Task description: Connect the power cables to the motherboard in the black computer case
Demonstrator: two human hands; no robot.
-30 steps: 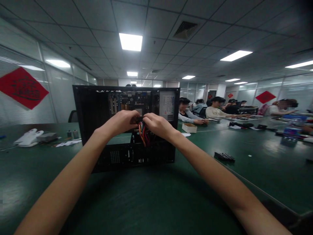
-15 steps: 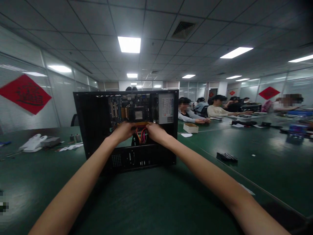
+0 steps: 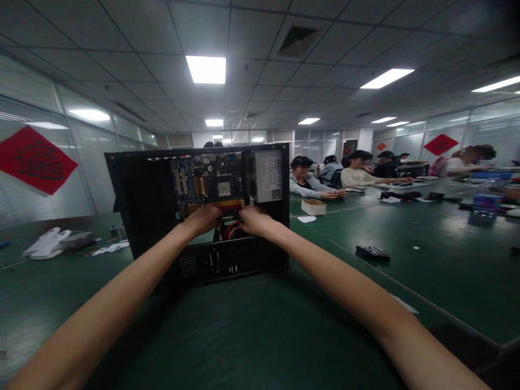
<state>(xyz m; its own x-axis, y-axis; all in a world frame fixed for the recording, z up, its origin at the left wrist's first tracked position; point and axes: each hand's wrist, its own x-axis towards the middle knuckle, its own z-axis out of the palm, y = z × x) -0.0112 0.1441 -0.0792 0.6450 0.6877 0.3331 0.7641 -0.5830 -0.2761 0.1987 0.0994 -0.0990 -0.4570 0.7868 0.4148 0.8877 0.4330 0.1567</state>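
An open black computer case (image 3: 142, 216) stands upright on the green table (image 3: 252, 336) in front of me. Inside it I see a blue motherboard (image 3: 207, 181) and a grey power supply (image 3: 268, 176) at the upper right. My left hand (image 3: 205, 216) and my right hand (image 3: 252, 219) reach into the case below the motherboard. Both hands are closed at the bundle of red and yellow cables (image 3: 231, 230), next to an orange connector strip (image 3: 229, 205). Their fingertips are hidden behind the knuckles.
A black flat part (image 3: 372, 252) lies on the table to the right. White items and papers (image 3: 52, 241) lie at the left. Several seated people (image 3: 357, 176) work at the far right, near a small cardboard box (image 3: 312, 206).
Both hands have moved lower and deeper into the case with the cables, uncovering the motherboard. The view has shifted slightly, so the case now sits further left.
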